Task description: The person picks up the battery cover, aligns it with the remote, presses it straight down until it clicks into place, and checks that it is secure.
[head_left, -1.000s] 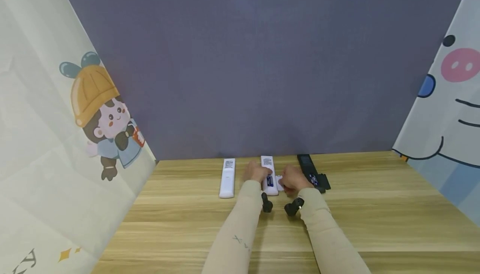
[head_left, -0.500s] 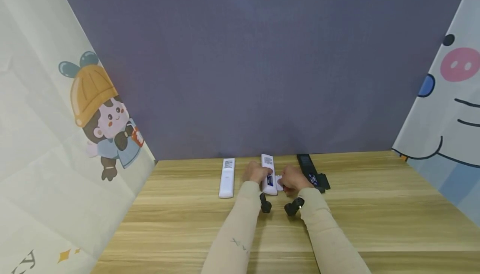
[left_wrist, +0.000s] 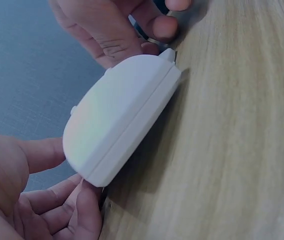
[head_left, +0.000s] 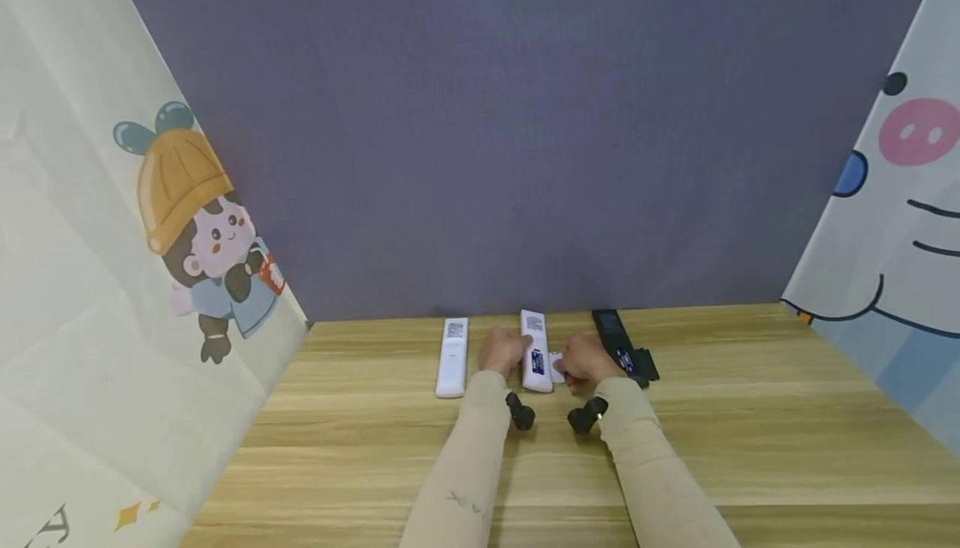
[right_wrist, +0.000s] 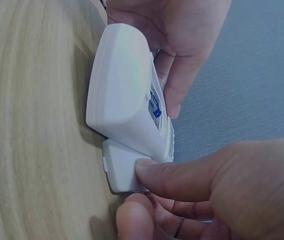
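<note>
A white remote control (head_left: 533,326) lies back side up near the table's far edge, with blue batteries (right_wrist: 154,106) in its uncovered compartment. My left hand (head_left: 502,351) holds it by the left side, thumb at the upper edge and fingers curled low beside it in the left wrist view. At the remote's right side, my right hand (head_left: 588,356) pinches a small white battery cover (right_wrist: 122,165) between thumb and fingers. The cover touches or nearly touches the remote's side. Part of the right hand's curled fingers is hidden behind the cover.
To the left lies another white remote (head_left: 452,361), back up with its cover on. On the right is a black remote (head_left: 613,333) with batteries showing, and a black cover (head_left: 646,364) beside it. A dark grey panel (head_left: 480,156) rises behind the wooden table (head_left: 337,448).
My left hand has shifted a little to the left, its thumb now nearer the remote's left edge. The right hand keeps its pinch on the battery cover, almost unmoved.
</note>
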Tool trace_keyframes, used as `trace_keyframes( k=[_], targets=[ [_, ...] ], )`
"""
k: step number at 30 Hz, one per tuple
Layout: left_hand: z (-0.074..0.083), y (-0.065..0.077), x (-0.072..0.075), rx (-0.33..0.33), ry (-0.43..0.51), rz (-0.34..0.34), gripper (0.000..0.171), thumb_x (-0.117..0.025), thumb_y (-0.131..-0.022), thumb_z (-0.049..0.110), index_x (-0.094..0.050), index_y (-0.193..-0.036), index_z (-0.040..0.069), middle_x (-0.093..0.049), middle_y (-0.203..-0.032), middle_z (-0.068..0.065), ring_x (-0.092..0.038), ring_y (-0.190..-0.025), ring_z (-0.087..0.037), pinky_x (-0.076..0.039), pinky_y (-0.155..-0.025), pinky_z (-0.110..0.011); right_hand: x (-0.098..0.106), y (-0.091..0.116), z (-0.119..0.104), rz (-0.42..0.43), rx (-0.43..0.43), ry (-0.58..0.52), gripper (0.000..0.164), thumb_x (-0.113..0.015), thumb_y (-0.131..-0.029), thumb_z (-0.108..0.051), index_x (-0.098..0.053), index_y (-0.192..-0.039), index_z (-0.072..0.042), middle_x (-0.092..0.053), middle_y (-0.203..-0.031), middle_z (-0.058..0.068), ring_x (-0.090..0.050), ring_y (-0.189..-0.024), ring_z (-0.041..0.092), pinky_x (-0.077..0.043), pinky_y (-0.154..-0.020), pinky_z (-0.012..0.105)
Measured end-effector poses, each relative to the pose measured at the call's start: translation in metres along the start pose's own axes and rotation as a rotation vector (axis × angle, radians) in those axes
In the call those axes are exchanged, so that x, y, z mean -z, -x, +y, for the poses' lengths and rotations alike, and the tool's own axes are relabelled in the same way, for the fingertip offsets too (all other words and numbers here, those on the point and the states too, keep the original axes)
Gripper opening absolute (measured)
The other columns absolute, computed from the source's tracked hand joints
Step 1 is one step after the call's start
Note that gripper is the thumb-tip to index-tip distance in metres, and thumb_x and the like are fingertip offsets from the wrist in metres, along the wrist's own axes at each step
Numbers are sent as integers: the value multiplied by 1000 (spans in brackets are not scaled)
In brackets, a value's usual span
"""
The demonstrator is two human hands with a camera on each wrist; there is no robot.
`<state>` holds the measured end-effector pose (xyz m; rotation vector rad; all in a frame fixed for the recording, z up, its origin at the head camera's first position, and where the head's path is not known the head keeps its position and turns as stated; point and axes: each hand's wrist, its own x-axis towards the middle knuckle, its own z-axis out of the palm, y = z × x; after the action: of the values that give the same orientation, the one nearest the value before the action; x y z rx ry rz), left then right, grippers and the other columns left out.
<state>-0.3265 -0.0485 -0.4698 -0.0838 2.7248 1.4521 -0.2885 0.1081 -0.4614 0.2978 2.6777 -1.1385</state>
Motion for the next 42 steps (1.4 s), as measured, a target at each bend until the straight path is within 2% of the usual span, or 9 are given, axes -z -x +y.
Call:
trace_keyframes(
  k=[5, 11, 15, 26, 34, 42],
  targets=[
    [-1, 2, -1, -3, 0, 29, 28, -79, -87, 34, -78, -88, 6, -73, -80, -5, -60, -71, -19, -43, -61, -27, -1, 1, -1, 1, -16, -20, 21, -63, -97, -3, -56, -78, -5, -53, -58, 4, -52, -47, 13, -49, -44, 23],
    [-2, 3, -1, -3, -3, 44, 27, -79, -88, 33, -80, -96, 8, -78, -91, -7, -65, -77, -18, -49, -69, -29, -1, 0, -1, 1, -14, -34, 21, -63, -97, -3, -55, -78, -5, -53, -59, 4, -52, -48, 13, -50, -44, 24],
    [-3, 4, -1, -6, 8, 43, 26, -78, -89, 33, -80, -97, 8, -78, -91, -6, -65, -77, -17, -50, -67, -28, -2, 0, 0, -5, -15, -46, 18, -62, -98, -3, -56, -81, -5, -53, -60, 5, -52, -48, 13, -51, -45, 24],
    [-5, 4, -1, 6, 112, 24, 23, -77, -91, 29, -80, -99, 7, -78, -93, -7, -66, -76, -17, -49, -65, -24, 0, 1, 1, -23, -3, -122, 15, -64, -97, -2, -50, -91, -4, -53, -62, 6, -53, -50, 14, -52, -46, 25],
    [-3, 1, -3, -20, 132, 31, 22, -75, -92, 25, -79, -101, 5, -77, -93, -8, -65, -76, -16, -48, -61, -23, 6, 1, 1, -26, 17, -149, 15, -66, -96, -1, -51, -95, -3, -56, -66, 8, -55, -52, 14, -52, -46, 25],
    [-1, -2, -4, -21, 255, 10, 23, -73, -94, 19, -77, -106, -1, -77, -95, -13, -64, -73, -14, -50, -59, -22, 12, -8, 5, -45, 29, -167, 8, -61, -98, -1, -53, -97, -4, -61, -71, 8, -58, -54, 14, -52, -49, 25]
  ],
)
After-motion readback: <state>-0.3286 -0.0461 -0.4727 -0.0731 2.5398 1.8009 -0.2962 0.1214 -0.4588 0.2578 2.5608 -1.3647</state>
